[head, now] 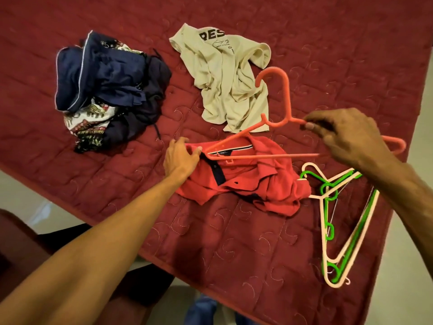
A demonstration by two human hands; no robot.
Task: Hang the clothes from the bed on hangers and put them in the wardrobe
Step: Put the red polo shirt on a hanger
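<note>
I am working in the lower middle of the frame, where the red polo shirt [246, 184] lies crumpled on the bed [234, 254], collar towards the top and placket open. My left hand [180, 158] pinches the left edge of the collar. My right hand [346, 137] grasps the pink hanger [287, 97] by its right arm, close to the neck. The hanger's left tip sits right at the collar opening. To do this well, I judge I should hold the collar wide and taut, slide that tip under the fabric into the left shoulder, then tilt the hanger and work the other arm into the right shoulder. The hook must stay out through the neck. The shirt is soft knit with a dark-trimmed placket, bunched on its right side, so it may snag or ride up. A beige T-shirt [225, 73] lies just above, partly beneath the hook. A navy pile of clothes [105, 90] sits at upper left, and spare green and white hangers [324, 231] lie at lower right.
</note>
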